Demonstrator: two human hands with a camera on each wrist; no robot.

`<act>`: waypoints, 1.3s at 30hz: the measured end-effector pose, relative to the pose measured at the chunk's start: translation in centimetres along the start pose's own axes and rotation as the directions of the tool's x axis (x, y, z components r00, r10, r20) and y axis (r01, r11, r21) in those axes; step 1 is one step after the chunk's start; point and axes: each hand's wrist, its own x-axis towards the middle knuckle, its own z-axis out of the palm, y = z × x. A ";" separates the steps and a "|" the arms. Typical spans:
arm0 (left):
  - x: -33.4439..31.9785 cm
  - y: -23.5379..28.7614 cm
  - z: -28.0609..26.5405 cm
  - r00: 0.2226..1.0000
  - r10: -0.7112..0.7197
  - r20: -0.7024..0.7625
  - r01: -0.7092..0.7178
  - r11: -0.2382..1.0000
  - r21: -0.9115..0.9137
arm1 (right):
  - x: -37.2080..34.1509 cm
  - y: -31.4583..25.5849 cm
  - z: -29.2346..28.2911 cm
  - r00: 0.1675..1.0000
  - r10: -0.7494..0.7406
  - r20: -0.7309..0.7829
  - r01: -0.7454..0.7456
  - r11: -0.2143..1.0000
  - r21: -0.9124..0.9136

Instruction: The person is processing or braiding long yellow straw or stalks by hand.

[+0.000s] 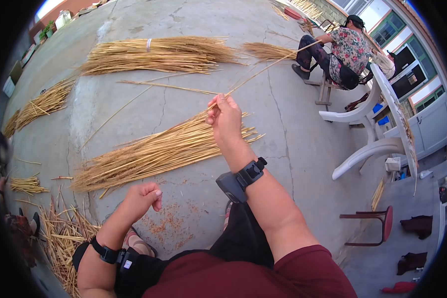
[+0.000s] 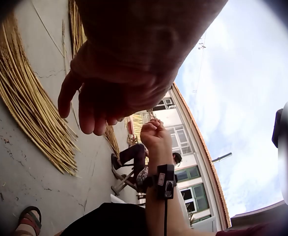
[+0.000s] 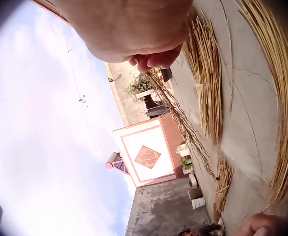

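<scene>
My right hand (image 1: 224, 119) is raised in front of me and pinches a long dry stalk (image 1: 268, 66) between thumb and fingers. Its thin straw-coloured shaft runs off to the upper right in the head view. A feathery tufted end (image 3: 180, 115) slopes away from the fingers in the right wrist view. Low on the left, my left hand (image 1: 143, 201) hangs with loosely curled fingers and nothing in them. On the ground between and beyond the hands lies a loose pile of similar stalks (image 1: 159, 151), tufts towards the left.
A tied bundle (image 1: 154, 55) lies farther back, with another bundle (image 1: 39, 107) at the left. Broken stalk pieces (image 1: 67, 238) are heaped near my left arm. At right, a person (image 1: 350, 49) sits on a low stool beside an overturned white plastic chair (image 1: 372, 109); a dark red stool (image 1: 377, 226) stands nearer.
</scene>
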 end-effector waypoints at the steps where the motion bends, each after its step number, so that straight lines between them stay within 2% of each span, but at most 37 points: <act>1: -0.2 -0.4 -0.4 0.999 -0.017 -0.035 0.019 0.998 0.056 | 0.1 -0.1 -0.2 0.999 0.032 0.009 -0.032 0.999 0.030; 3: -0.1 -0.5 -0.7 0.996 -0.021 -0.091 0.036 0.984 0.176 | 0.0 0.0 -0.3 0.994 0.105 0.033 -0.108 0.990 0.093; 5: -0.6 -0.1 -2.3 0.985 -0.022 -0.171 0.074 0.950 0.304 | -0.7 0.6 0.1 0.985 0.153 0.082 -0.158 0.985 0.061; 6: -1.0 0.6 -2.9 0.978 -0.025 -0.208 0.086 0.954 0.288 | -1.3 1.4 0.7 0.973 0.200 0.119 -0.207 0.977 0.055; 9: -0.4 0.7 -5.2 0.964 -0.017 -0.264 0.086 0.964 0.250 | -1.9 2.3 2.0 0.959 0.206 0.197 -0.214 0.977 0.018; 11: 0.3 -0.4 -5.0 0.909 0.244 -0.338 -0.220 0.969 0.109 | -2.3 2.5 2.5 0.950 0.221 0.223 -0.224 0.974 -0.012; 14: -0.3 2.3 -3.9 0.862 0.186 -0.472 -0.194 0.980 0.032 | -2.5 2.8 3.0 0.940 0.233 0.250 -0.230 0.972 -0.043; 17: -0.7 3.2 -4.3 0.926 0.039 -0.377 -0.116 0.976 -0.184 | -2.7 3.3 3.2 0.932 0.231 0.278 -0.225 0.973 -0.054; 18: -0.5 2.7 -4.5 0.941 0.055 -0.333 -0.135 0.965 -0.223 | -2.9 3.3 3.3 0.931 0.233 0.283 -0.223 0.973 -0.065; 21: -0.5 2.8 -4.2 0.960 0.050 -0.276 -0.120 0.962 -0.244 | -2.7 3.5 3.3 0.928 0.241 0.283 -0.231 0.970 -0.071; 24: -0.6 2.5 -4.4 0.978 0.011 -0.208 -0.050 0.981 -0.186 | -2.3 3.5 2.9 0.936 0.230 0.267 -0.220 0.973 -0.069; 29: -1.0 2.9 -4.1 0.983 -0.082 -0.163 0.033 0.958 -0.285 | -1.8 3.0 2.4 0.953 0.197 0.230 -0.190 0.980 -0.052; 39: -0.7 3.3 -3.1 0.984 -0.062 -0.166 0.010 0.954 -0.299 | -1.5 3.3 2.3 0.963 0.176 0.204 -0.168 0.984 -0.059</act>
